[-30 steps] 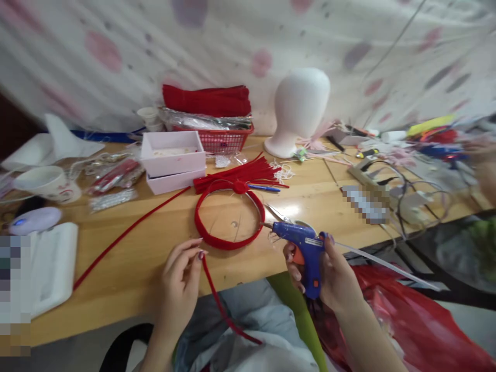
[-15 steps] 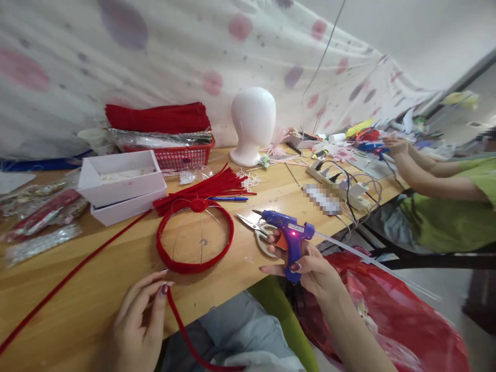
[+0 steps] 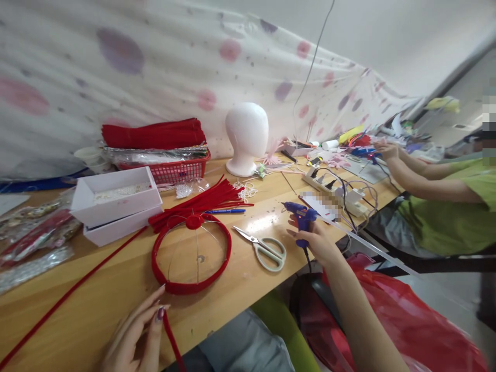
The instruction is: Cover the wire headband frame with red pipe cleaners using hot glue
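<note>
My left hand [image 3: 135, 336] is at the table's front edge, thumb and fingers pinching the end of a long red chenille stem [image 3: 172, 338] that hangs toward my lap. Its fingertips are close to the lower left of a ring wrapped in red chenille [image 3: 194, 289], with thin wires crossing inside and a red disc [image 3: 194, 222] at its far side. In my right hand [image 3: 315, 240] is a blue hot glue gun [image 3: 304, 217], a red light lit on it, its nozzle pointing left and a clear glue stick [image 3: 368, 245] sticking out behind. Scissors [image 3: 265, 250] lie between ring and glue gun.
Behind the ring lie red chenille stems [image 3: 217, 199] and a blue pen [image 3: 227, 211]. White boxes [image 3: 116, 201], a red basket [image 3: 166, 170] and a white foam head [image 3: 248, 137] stand farther back. A power strip [image 3: 337, 194] is at right, near a co-worker's arms [image 3: 422, 175].
My right hand has moved the glue gun away to the right and back, uncovering the scissors. My left hand keeps its pinch on the chenille stem beside the ring. The view has shifted slightly.
</note>
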`<action>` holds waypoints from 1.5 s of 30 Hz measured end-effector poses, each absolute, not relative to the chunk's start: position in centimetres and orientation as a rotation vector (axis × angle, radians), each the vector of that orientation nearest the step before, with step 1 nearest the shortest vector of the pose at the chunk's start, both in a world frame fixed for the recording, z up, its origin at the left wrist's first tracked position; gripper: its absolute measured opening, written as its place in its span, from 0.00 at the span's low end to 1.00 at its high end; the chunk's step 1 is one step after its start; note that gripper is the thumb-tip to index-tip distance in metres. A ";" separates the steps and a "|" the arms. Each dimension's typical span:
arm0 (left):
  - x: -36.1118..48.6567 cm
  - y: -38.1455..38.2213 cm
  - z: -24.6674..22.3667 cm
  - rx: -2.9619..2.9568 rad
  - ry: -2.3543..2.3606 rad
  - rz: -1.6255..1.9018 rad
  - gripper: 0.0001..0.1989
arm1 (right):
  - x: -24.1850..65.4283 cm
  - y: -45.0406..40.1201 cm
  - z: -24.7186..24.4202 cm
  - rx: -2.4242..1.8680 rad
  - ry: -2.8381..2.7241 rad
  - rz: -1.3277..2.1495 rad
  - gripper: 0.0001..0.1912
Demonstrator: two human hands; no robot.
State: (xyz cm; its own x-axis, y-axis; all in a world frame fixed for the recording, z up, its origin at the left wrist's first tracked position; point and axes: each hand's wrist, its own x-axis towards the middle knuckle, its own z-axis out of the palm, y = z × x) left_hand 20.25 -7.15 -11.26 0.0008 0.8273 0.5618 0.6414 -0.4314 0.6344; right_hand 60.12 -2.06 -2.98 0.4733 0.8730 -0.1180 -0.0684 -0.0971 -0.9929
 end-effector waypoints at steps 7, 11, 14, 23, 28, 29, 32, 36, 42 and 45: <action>20.9 -7.1 -10.8 2.128 1.547 1.434 0.08 | 59.0 -2.3 -3.5 -1.520 -0.902 0.872 0.15; 21.2 -7.1 -9.2 2.247 1.465 1.387 0.06 | 54.5 -5.0 -3.3 -1.467 -1.163 0.960 0.17; 21.4 -7.2 -8.3 2.219 1.460 1.364 0.07 | 51.7 -6.2 -2.7 -1.287 -1.716 0.783 0.17; 21.7 -7.8 -7.8 2.086 1.498 1.274 0.08 | 49.3 -6.3 -2.6 -1.012 -2.160 0.424 0.23; 21.6 -7.9 -7.6 2.086 1.502 1.252 0.08 | 48.3 -6.0 -3.2 -1.049 -2.248 0.347 0.21; 21.6 -7.9 -7.6 2.085 1.501 1.252 0.08 | 48.1 -6.0 -3.3 -1.057 -2.263 0.340 0.21; 21.7 -7.9 -7.5 2.079 1.502 1.247 0.08 | 47.9 -5.8 -3.4 -1.075 -2.287 0.309 0.20; 21.7 -7.8 -7.3 2.079 1.503 1.247 0.08 | 47.8 -5.7 -3.4 -1.075 -2.304 0.279 0.17; 21.9 -7.6 -7.2 2.054 1.506 1.243 0.09 | 48.4 -6.0 -4.6 -1.071 -2.257 0.313 0.16; 21.9 -7.6 -7.2 2.045 1.507 1.247 0.08 | 48.5 -6.1 -5.4 -1.080 -2.250 0.332 0.16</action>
